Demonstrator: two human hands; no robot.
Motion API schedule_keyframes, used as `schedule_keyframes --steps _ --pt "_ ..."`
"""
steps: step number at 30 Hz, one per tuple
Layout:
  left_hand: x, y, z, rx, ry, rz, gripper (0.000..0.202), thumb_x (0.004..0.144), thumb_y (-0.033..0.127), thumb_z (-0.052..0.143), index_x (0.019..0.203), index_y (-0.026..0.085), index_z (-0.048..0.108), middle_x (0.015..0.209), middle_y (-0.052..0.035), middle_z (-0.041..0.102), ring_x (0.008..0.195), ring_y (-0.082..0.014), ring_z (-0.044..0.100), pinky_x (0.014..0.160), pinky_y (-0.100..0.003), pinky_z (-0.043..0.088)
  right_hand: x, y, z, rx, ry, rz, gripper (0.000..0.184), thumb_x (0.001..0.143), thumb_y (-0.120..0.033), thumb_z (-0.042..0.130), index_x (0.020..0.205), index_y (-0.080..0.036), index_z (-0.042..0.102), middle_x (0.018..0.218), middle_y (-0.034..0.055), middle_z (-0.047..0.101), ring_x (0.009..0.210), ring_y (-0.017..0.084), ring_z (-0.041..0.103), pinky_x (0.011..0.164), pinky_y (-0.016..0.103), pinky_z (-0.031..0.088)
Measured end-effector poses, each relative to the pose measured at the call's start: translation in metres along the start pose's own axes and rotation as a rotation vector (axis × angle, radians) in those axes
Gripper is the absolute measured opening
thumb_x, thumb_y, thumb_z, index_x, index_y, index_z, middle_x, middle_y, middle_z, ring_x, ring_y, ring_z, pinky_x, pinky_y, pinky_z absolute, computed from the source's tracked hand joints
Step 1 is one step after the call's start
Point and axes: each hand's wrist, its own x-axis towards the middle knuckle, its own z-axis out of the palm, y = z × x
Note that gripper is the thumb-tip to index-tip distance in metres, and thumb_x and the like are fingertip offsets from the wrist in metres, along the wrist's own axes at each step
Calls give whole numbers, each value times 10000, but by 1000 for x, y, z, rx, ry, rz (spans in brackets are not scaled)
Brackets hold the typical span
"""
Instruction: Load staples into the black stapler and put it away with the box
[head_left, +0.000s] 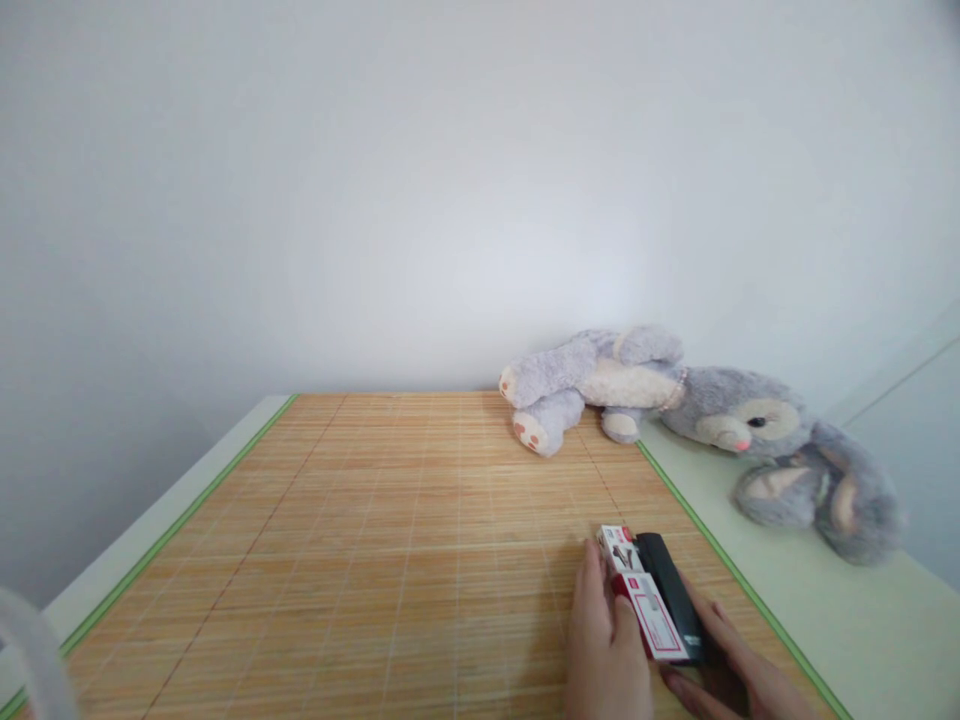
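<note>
A small red and white box (639, 592) lies on the bamboo mat (375, 560) near the bottom right, with a black stapler (675, 595) right against its right side. My left hand (606, 640) rests on the mat at the box's left side, fingers together and touching the box. My right hand (731, 670) lies to the right of the stapler, fingers curved along its near end and under it. Both hands are cut off by the bottom edge of the picture.
A grey plush rabbit (705, 420) lies on its side at the far right, half on the mat, half on the pale surface (825, 600) beside it. A white wall stands behind. A blurred white shape (30, 650) shows at the bottom left corner.
</note>
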Motion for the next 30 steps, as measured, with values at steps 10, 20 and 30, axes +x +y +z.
schedule_keyframes --steps 10,20,30 --pt "24 20 -68 662 -164 485 722 698 286 876 1380 363 654 1486 43 626 1477 -268 452 1314 -501 235 10 20 -4 31 -81 -7 822 857 -612 692 1556 -213 524 1595 86 506 1483 357 451 1240 446 377" --pt "26 9 -60 696 -82 531 676 687 304 903 1322 354 677 1463 43 643 1439 -243 503 1309 -485 241 25 20 -9 53 -164 -4 838 849 -612 688 1560 -203 518 1605 75 483 1540 357 347 1275 494 286" --pt "24 11 -63 720 -87 521 602 731 268 867 1301 348 692 1458 31 649 1453 -263 499 1311 -529 242 22 26 -4 -6 -159 -51 807 917 -600 666 1609 -257 435 1661 45 390 1569 337 281 1293 518 204"
